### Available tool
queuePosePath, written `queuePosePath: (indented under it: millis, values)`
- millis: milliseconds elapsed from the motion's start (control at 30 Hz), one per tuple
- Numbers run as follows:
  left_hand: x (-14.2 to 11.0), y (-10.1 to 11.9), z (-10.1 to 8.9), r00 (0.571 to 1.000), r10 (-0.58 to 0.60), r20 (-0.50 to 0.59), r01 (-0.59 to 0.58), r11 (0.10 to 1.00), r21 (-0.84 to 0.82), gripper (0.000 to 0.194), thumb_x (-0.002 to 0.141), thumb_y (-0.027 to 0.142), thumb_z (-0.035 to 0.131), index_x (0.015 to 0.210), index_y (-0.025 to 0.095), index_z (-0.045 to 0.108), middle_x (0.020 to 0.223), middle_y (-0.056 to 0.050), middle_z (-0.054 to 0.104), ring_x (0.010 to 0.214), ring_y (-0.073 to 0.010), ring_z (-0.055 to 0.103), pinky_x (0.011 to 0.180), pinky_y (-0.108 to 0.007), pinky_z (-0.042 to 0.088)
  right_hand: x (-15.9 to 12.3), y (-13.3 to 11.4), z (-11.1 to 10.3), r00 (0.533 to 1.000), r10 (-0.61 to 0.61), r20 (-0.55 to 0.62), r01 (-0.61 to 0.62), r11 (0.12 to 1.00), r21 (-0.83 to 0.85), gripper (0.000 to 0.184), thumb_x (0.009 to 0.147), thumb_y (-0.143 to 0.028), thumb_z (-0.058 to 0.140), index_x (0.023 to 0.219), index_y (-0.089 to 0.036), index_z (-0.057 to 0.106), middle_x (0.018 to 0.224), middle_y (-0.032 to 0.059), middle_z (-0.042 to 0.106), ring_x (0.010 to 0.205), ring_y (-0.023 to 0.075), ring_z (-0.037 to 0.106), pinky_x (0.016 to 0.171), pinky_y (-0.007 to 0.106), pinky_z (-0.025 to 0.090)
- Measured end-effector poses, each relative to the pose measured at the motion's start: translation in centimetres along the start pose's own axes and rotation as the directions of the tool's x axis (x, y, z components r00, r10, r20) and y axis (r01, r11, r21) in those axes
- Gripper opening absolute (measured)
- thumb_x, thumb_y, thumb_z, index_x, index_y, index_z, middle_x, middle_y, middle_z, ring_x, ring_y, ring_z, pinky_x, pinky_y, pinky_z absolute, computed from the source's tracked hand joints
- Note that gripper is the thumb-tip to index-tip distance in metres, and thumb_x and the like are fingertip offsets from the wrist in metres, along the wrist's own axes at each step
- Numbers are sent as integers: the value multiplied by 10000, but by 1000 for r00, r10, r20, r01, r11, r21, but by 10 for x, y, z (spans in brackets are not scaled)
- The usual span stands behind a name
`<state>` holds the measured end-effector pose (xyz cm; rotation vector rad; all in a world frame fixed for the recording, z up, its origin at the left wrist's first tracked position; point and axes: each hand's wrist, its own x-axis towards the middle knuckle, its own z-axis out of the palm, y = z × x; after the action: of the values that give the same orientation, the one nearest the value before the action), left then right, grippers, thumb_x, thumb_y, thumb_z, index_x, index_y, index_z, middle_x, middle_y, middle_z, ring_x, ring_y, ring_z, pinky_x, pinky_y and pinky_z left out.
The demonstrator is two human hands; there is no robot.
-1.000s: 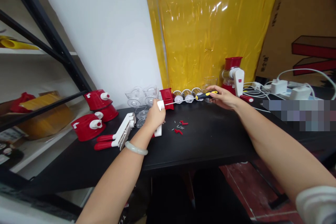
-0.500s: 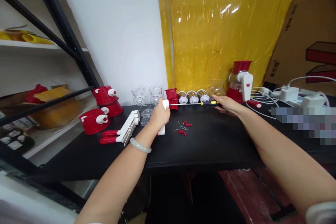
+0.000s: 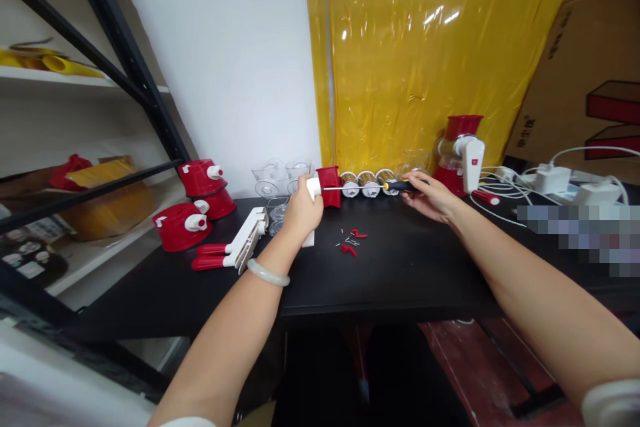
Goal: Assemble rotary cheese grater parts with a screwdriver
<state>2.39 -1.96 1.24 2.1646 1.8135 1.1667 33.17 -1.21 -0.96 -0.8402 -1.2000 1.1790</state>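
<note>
My left hand (image 3: pixel 303 210) is closed around a white plastic part (image 3: pixel 313 187), whose round end sticks out above the fingers; most of it is hidden. A long screwdriver (image 3: pixel 400 185) with a black and yellow handle is gripped in my right hand (image 3: pixel 431 196). Its thin shaft runs level to the left, and the tip meets the white part's end. On the black table below lie two small red plastic pieces (image 3: pixel 349 250) and several tiny screws (image 3: pixel 351 241). Left of my left hand rest white crank handles (image 3: pixel 245 240) with red grips.
Red grinder bases (image 3: pixel 183 227) stand at the left. Clear plastic housings (image 3: pixel 270 177), a red hopper (image 3: pixel 329 187) and metal drums (image 3: pixel 369 183) line the back. At the right are an assembled red-and-white grinder (image 3: pixel 457 157) and white chargers (image 3: pixel 553 179) with cables.
Both hands have risen slightly with the white part and screwdriver. My right hand's fingers have shifted on the screwdriver handle. The view has moved a little.
</note>
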Motion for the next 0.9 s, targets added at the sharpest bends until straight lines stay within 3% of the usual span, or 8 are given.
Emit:
queuePosePath:
  millis: [133, 233, 300, 367, 500, 700, 800, 900]
  values:
    - [-4, 4, -1, 1000, 17, 7, -17, 996, 88, 475, 865, 216, 470, 1331, 244, 382, 975, -99, 689, 877, -271, 678, 771, -344, 504, 0, 2, 3, 985, 132, -110, -152, 968, -200, 563, 799, -772, 425, 703, -220, 476, 451, 6, 482, 366, 113, 416, 369, 253, 307]
    - [-5, 3, 1, 999, 41, 9, -42, 996, 83, 473, 860, 203, 462, 1326, 243, 390, 972, -109, 686, 873, -284, 673, 766, -359, 501, -1, 2, 2, 992, 110, -62, -121, 966, -228, 529, 796, -723, 508, 627, -235, 396, 347, -50, 326, 311, 77, 240, 351, 250, 211]
    - [-3, 1, 2, 999, 51, -4, -51, 997, 56, 468, 857, 201, 456, 1320, 241, 394, 975, -111, 685, 865, -285, 674, 765, -365, 502, -1, 2, 1, 996, 85, 16, -81, 981, -176, 501, 775, -660, 605, 634, -227, 394, 361, -65, 333, 324, 60, 214, 365, 236, 203]
    - [-2, -1, 1, 998, 55, -13, -54, 998, 36, 464, 857, 209, 457, 1316, 238, 394, 963, -108, 685, 845, -280, 678, 754, -361, 506, -1, 2, 1, 997, 65, 50, -59, 991, -121, 463, 738, -600, 687, 685, -215, 436, 427, -66, 402, 356, 52, 275, 390, 217, 244]
    - [1, -3, 0, 999, 51, 19, -52, 999, 17, 462, 860, 214, 463, 1316, 243, 393, 942, -93, 691, 783, -252, 687, 727, -336, 514, 1, -1, -1, 1000, -10, -9, 10, 999, -41, 442, 634, -471, 814, 838, -232, 503, 660, -47, 541, 523, 79, 490, 497, 228, 398]
    - [2, -5, 4, 998, 3, 57, -6, 999, 48, 462, 860, 203, 460, 1317, 240, 403, 996, -107, 697, 770, -240, 688, 762, -342, 523, -3, -6, -6, 997, -31, 72, 30, 1000, 9, 512, 567, -339, 869, 937, -263, 523, 827, -16, 622, 714, 134, 608, 657, 302, 501]
    - [1, -6, 6, 999, 3, 52, -4, 1000, 24, 452, 860, 198, 454, 1308, 241, 406, 997, -107, 697, 769, -237, 690, 748, -335, 525, -1, -3, -6, 998, 45, 34, -43, 998, -41, 401, 697, -491, 773, 904, -238, 542, 772, 15, 637, 675, 153, 630, 609, 295, 501]
    - [1, -6, 8, 999, 17, 52, -17, 1000, 7, 449, 855, 192, 455, 1299, 238, 411, 979, -106, 695, 771, -241, 694, 728, -329, 526, 4, 4, -8, 984, 153, -89, -168, 968, -185, 504, 809, -708, 513, 792, -205, 529, 507, 3, 526, 426, 128, 503, 409, 246, 374]
